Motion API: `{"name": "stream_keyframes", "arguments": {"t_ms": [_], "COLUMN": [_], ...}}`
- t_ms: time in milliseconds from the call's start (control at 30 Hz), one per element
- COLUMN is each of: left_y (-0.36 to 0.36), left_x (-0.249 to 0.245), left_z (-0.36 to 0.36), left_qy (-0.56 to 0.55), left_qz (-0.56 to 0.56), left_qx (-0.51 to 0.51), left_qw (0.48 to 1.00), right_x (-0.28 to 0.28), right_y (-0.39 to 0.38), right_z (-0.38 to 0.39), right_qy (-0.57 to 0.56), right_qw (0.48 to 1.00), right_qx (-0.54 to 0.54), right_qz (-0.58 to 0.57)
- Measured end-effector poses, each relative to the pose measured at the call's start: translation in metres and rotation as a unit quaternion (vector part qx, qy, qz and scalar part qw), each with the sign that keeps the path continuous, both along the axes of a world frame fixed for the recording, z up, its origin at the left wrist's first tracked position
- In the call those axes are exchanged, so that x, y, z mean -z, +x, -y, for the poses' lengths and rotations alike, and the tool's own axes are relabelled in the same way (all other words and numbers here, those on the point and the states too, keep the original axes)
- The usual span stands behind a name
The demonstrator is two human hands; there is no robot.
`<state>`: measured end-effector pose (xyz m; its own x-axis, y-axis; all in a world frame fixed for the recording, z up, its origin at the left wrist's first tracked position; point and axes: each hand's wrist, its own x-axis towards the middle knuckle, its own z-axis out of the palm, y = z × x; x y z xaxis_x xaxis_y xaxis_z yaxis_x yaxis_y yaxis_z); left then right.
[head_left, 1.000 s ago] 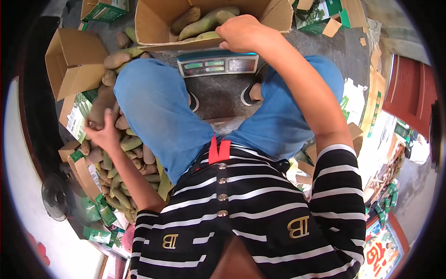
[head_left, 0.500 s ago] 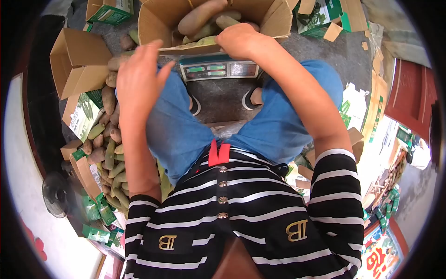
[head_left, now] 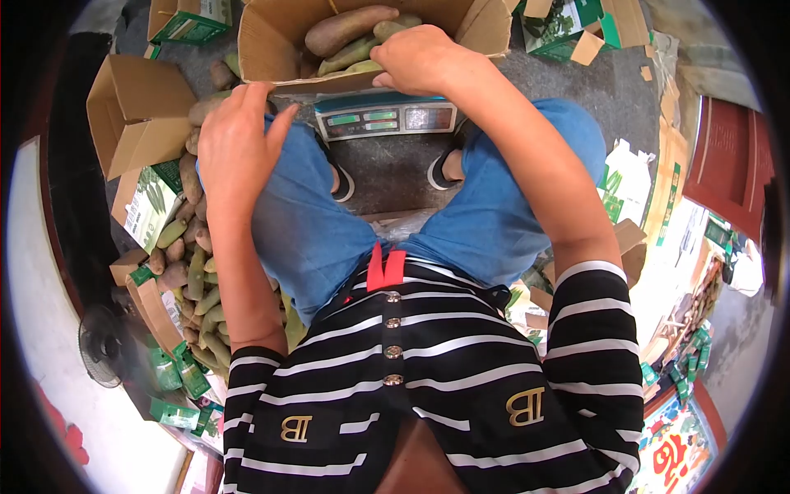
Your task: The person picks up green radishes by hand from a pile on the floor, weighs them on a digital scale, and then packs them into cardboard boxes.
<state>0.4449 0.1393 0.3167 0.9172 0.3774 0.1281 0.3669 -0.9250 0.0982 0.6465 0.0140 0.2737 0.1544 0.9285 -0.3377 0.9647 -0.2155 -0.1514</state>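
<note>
An open cardboard box holds several long, thick vegetables, a brown one and green ones among them. My right hand is closed over the box's front wall, fingers bent inward at the rim and thumb tip outside it. At the left front corner is my left hand, its fingertips at the cardboard edge and thumb spread away. Nothing lies in that hand. Below the front wall shows a digital scale with lit displays; whether the box rests on it is hidden.
A heap of brown and green vegetables lies to my left, beside an open carton. Green printed cartons stand at the back right. A fan is at far left. My feet flank the floor before the scale.
My left hand has come to the box's left front corner. The brown vegetable now lies flatter and further left. My right hand has stayed at the front wall.
</note>
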Motion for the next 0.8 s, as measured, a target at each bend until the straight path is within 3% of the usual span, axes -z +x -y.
{"name": "stream_keyframes", "arguments": {"t_ms": [533,700,800], "left_y": [0.008,0.009,0.012], "left_x": [0.001,0.007,0.006], "left_z": [0.006,0.000,-0.001], "left_qy": [0.029,0.028,0.006], "left_qz": [-0.009,0.002,-0.010], "left_qx": [-0.007,0.008,0.020], "left_qw": [1.000,1.000,1.000], "right_x": [-0.016,-0.007,-0.028], "right_y": [-0.004,-0.006,-0.012], "right_z": [0.000,-0.006,-0.011], "right_qy": [0.071,0.106,0.006], "right_qw": [0.997,0.994,0.999], "right_qx": [0.013,0.019,0.038], "right_qz": [-0.020,0.020,-0.029]}}
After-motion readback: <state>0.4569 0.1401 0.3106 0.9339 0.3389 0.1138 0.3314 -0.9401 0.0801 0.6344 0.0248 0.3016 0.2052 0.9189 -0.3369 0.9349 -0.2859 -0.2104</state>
